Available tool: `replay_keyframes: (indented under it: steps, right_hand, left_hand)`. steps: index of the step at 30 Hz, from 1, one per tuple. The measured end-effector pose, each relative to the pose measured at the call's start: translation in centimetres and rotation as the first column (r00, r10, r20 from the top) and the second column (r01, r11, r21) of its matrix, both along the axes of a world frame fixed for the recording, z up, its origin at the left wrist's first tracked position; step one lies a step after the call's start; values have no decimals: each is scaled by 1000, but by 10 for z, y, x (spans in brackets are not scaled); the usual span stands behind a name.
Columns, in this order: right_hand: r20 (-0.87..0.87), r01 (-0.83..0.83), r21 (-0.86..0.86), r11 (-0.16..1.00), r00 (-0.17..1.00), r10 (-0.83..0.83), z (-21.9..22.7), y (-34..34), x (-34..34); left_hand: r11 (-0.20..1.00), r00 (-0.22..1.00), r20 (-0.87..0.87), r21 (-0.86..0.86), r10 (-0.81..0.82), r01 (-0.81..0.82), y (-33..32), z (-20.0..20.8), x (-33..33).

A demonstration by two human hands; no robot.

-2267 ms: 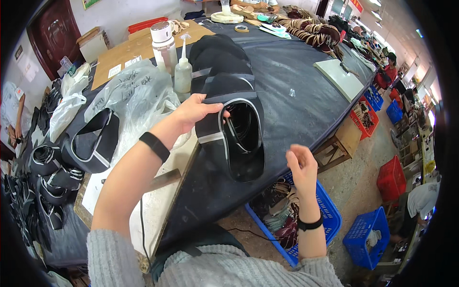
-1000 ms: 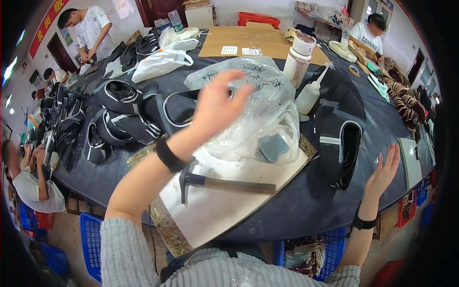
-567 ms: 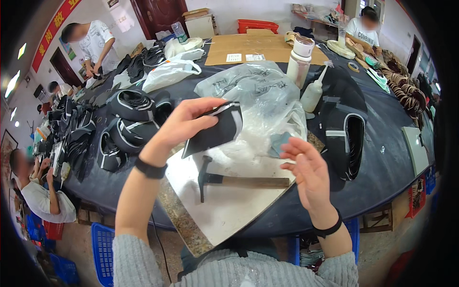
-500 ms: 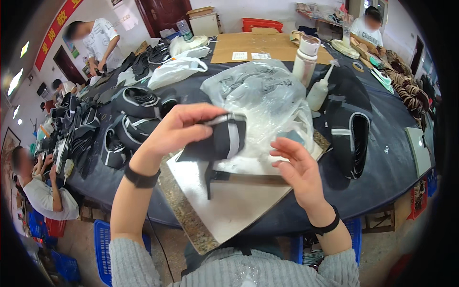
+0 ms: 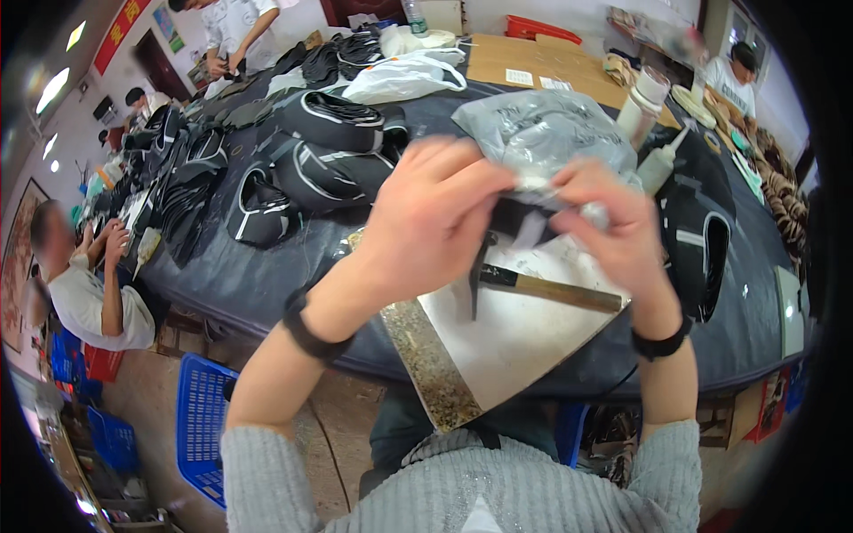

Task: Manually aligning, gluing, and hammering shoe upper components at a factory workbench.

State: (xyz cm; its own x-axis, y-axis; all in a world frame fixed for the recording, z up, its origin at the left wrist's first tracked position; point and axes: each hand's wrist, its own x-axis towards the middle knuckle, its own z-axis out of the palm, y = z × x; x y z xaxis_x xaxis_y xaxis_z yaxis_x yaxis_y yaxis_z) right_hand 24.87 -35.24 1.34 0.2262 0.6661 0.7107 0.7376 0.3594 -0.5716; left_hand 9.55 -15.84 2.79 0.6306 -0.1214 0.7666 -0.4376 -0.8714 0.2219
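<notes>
Both my hands are raised over the work board, blurred by motion. Between them is a black fabric piece with a pale strip point(image 5: 510, 218). My left hand point(image 5: 435, 213) pinches its upper left edge, and my right hand point(image 5: 615, 218) pinches the upper right edge, fingers bent. My fingers hide much of the piece. Beneath them a hammer with a wooden handle point(image 5: 569, 291) lies on a white board point(image 5: 515, 342), which rests on a speckled stone slab point(image 5: 431, 373). A crumpled clear plastic bag point(image 5: 551, 129) sits just beyond my hands.
Stacked black pieces with grey trim point(image 5: 333, 169) lie left, and more black pieces point(image 5: 702, 240) right. A white bottle point(image 5: 641, 107) and a nozzle bottle point(image 5: 659, 164) stand behind my right hand. Cardboard point(image 5: 533, 67) covers the far side. A blue basket point(image 5: 200, 426) is below; co-workers sit or stand around.
My right hand has come in to pinch the black piece, which only my left hand held before. The view has shifted, and the hammer's handle now shows.
</notes>
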Motion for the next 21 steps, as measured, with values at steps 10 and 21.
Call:
replay_keyframes:
  steps: [10,21]
  right_hand:
    - [540,588,-569,575,794,-279,-69,-1,165]
    - [383,595,-184,783,777,-500,-58,-52,82]
  left_hand:
    - [999,984,-174,-17,40,-44,50,-98,84]
    - [592,592,5,46,806,-805,213,-113,-113]
